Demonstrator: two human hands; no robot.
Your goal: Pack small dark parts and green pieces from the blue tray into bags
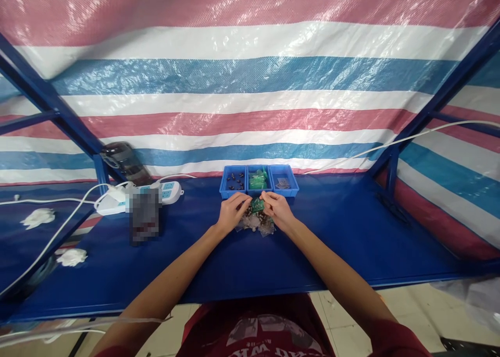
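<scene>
My left hand [232, 212] and my right hand [278, 210] face each other just in front of three joined blue bins. Both have their fingers bent and pinched together; whatever lies in the fingertips is too small to make out. Between and below them is a green piece [257, 205], on top of a loose pile of small mixed parts and clear plastic bags [255, 223]. The left bin [233, 194] holds several small dark parts. Green packets [258, 179] fill the middle bin, and a few small greyish pieces [283, 183] lie in the right bin [286, 192].
Left on the blue table [344, 226] are a white power strip [172, 192] with cables, a blurred dark object [145, 215], a dark bottle [125, 161] and crumpled tissue [72, 257]. A striped tarp [250, 75] hangs behind; blue frame posts [392, 164] stand at the sides.
</scene>
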